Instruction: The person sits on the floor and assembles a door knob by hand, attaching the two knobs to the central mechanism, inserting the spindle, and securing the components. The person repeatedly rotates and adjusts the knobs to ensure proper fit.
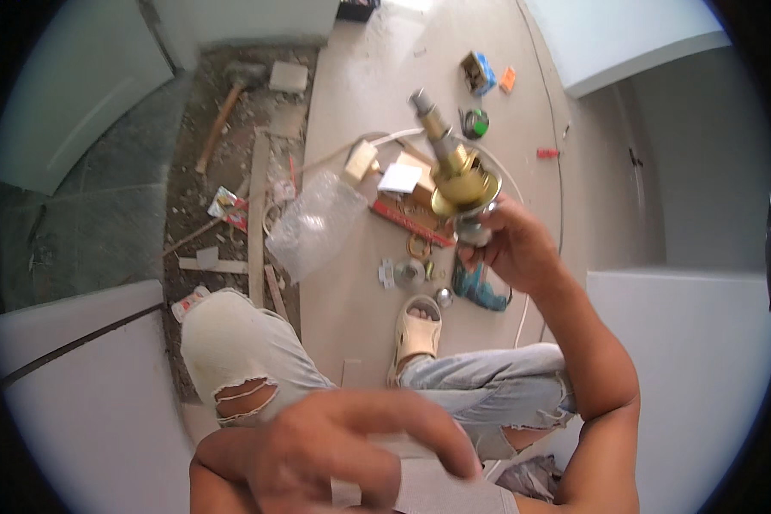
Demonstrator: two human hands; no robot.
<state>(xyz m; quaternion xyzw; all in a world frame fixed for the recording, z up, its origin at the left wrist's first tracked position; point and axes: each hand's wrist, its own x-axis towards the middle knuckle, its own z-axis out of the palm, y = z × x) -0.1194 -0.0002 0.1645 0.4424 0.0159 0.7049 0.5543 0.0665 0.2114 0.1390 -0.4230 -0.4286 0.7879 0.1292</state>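
My right hand (516, 244) is raised over the floor, its fingers closed round the silver knob end of a door knob (461, 184). The door knob's brass-coloured collar and stepped metal shaft point up and away from me. Close to the camera, in front of my lap, is my left hand (343, 445), slightly blurred. Its fingers are bent and apart, with nothing seen in them. On the floor below the right hand lie a teal power tool (480, 287), partly hidden by that hand, a round metal piece (409, 272) and a small silver knob (444, 296).
Bubble wrap (315, 224), a long red box (411, 224) and a white paper (399, 177) lie ahead. A green-and-black tape measure (475, 124) and a blue box (478, 74) are farther off. Left, a hammer (223, 120) and a wooden strip (258, 223) rest on a rubble-strewn patch.
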